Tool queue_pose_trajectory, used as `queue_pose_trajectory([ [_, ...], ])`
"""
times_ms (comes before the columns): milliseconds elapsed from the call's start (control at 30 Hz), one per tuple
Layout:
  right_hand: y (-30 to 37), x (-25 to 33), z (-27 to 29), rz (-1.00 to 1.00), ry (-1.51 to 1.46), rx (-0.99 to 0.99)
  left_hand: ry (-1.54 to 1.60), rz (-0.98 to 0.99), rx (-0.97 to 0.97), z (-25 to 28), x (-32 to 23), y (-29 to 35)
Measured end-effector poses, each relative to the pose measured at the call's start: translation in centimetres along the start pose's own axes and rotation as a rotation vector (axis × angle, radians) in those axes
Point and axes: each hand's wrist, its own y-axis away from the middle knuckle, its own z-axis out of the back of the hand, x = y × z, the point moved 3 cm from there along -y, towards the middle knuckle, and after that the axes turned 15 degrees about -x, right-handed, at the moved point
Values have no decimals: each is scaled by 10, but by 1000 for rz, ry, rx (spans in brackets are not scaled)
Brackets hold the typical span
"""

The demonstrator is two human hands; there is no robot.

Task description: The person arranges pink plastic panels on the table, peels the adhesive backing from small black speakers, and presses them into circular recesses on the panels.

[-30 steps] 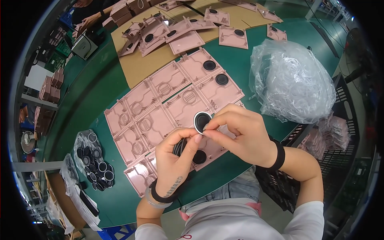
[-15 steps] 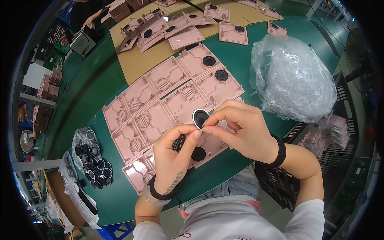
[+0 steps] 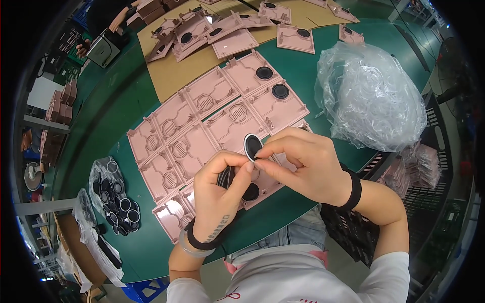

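Between my two hands, a black round disc with a white rim (image 3: pixel 252 145), much like a small speaker, is tilted up on its edge. The thumb and forefinger of my left hand (image 3: pixel 214 189) pinch its lower rim. My right hand (image 3: pixel 308 164) grips the same rim from the right, fingertips close to the left ones. More dark discs (image 3: pixel 226 177) are tucked inside my left hand, partly hidden by the fingers. Below lie rows of pink plastic panels (image 3: pixel 194 146) with round slotted grilles; some carry a black disc (image 3: pixel 280 91) over the grille.
A clear bag of loose discs (image 3: pixel 118 202) lies at the left. On the right sits a big clear plastic bag with whitish filling (image 3: pixel 371 101), beside a black crate (image 3: pixel 437 151). More pink panels (image 3: pixel 235 45) are heaped on cardboard at the back. A person's hand (image 3: pixel 117 21) shows at far left.
The disc has turned slightly between my fingertips, its face showing a little narrower. Both hands keep their pinch in nearly the same place. The whole view has shifted a little.
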Motion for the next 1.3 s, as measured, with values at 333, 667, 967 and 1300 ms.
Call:
queue_pose_trajectory([
  [333, 0, -1, -1, 5, 46, 20, -186, -254, 0, -1, 2, 0],
  [667, 3, 1, -7, 28, 69, -17, -216, -243, -44, -2, 4, 2],
  [967, 3, 3, -3, 18, 78, 25, -249, -254, -24, -2, 1, 4],
  [1300, -5, -12, -10, -890, -933, -51, -29, 49, 7, -2, 20, 6],
])
